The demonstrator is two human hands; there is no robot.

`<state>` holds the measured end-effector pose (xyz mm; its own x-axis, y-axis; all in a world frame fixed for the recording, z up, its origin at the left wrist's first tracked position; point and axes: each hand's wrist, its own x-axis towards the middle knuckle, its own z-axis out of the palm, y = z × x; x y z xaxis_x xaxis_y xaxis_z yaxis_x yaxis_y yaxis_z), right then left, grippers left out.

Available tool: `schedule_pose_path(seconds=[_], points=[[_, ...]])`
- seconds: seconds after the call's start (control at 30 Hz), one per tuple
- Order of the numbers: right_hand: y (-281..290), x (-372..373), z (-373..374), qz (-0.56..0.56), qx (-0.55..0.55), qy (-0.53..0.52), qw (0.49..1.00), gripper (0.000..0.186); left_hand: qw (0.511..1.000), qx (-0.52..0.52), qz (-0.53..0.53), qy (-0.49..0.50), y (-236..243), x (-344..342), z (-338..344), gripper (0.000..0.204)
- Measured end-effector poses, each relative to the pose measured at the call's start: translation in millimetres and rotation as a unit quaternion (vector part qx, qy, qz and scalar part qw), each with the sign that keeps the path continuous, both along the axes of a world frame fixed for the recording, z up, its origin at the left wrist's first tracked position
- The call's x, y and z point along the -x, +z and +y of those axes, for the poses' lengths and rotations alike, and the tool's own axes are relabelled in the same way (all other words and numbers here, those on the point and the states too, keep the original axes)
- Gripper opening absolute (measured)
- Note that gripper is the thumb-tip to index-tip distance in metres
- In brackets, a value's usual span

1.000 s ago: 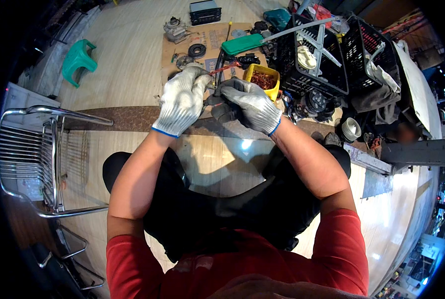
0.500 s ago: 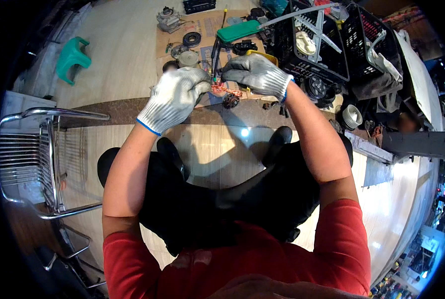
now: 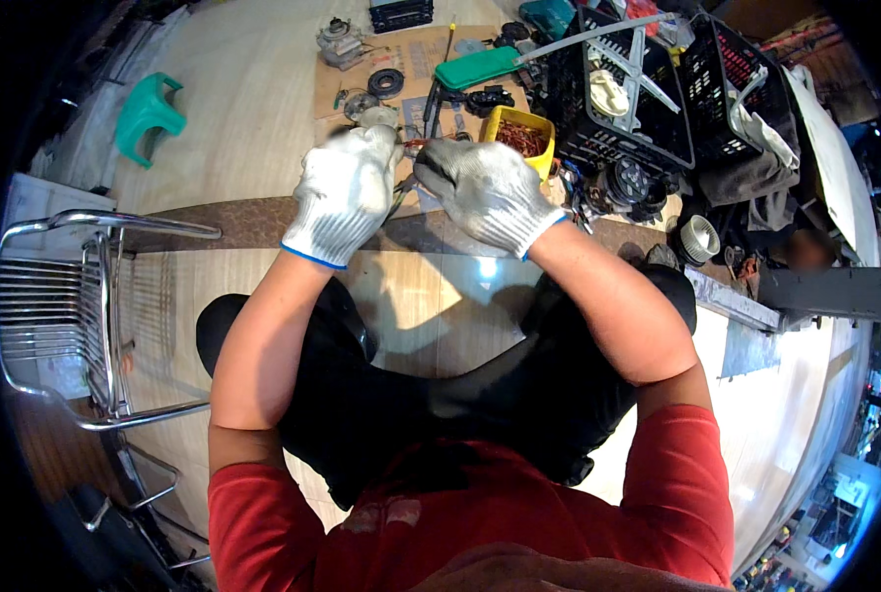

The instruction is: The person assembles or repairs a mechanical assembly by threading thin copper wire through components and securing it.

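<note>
Both my hands wear pale knitted gloves with blue cuffs and are held close together over the cardboard. A short stretch of reddish copper wire shows in the gap between them. My left hand is closed at one end of this wire, its fingertips mostly turned out of sight. Curled into a fist, my right hand has the wire's other end at its grey-coated fingers. A thin dark piece hangs below the gap; its kind cannot be made out. Just beyond my right hand stands a yellow container filled with copper-coloured scraps.
Machine parts and a black ring lie on the cardboard. A green-cased tool lies beyond my hands. Black crates stand at the right, near a white slotted drum. Leftward are a green stool and a metal chair.
My right hand has moved down and left, uncovering the yellow container. The copper bundle and dark round part seen below the hands no longer show there; a copper strand now spans the gap.
</note>
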<state>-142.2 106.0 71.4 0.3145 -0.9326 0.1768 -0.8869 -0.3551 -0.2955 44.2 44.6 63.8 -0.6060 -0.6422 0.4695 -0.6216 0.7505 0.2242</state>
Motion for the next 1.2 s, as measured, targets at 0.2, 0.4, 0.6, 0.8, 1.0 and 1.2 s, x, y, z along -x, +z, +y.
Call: schedule_pose_path(seconds=[0.2, 0.4, 0.6, 0.8, 1.0, 1.2], points=[[-34.2, -5.7, 4.4, -0.294, -0.047, 0.018, 0.954, 0.022, 0.981, -0.117, 0.151, -0.016, 6.6, -7.1, 2.9, 0.011], [-35.6, 22.7, -19.5, -0.289, -0.207, 0.044, 0.934, 0.027, 0.972, -0.190, 0.116, -0.071, 17.1, -15.8, 2.5, 0.015], [-19.3, 48.0, -39.2, -0.222, -0.117, 0.065, 0.966, 0.027, 0.980, -0.161, 0.009, -0.115, 19.3, -10.9, 4.8, 0.018], [16.9, 35.1, -29.4, -0.097, -0.053, 0.002, 0.994, 0.029, 0.993, -0.067, -0.053, -0.083, 7.4, -9.8, 0.5, 0.015], [19.5, 6.1, -2.8, -0.045, 0.019, -0.022, 0.999, 0.030, 0.999, -0.031, 0.001, -0.017, 7.9, -12.6, -4.7, 0.010], [-6.8, -9.0, 2.0, -0.158, -0.037, -0.011, 0.987, 0.025, 0.991, -0.052, 0.121, -0.002, 8.7, -15.8, -4.3, 0.011]])
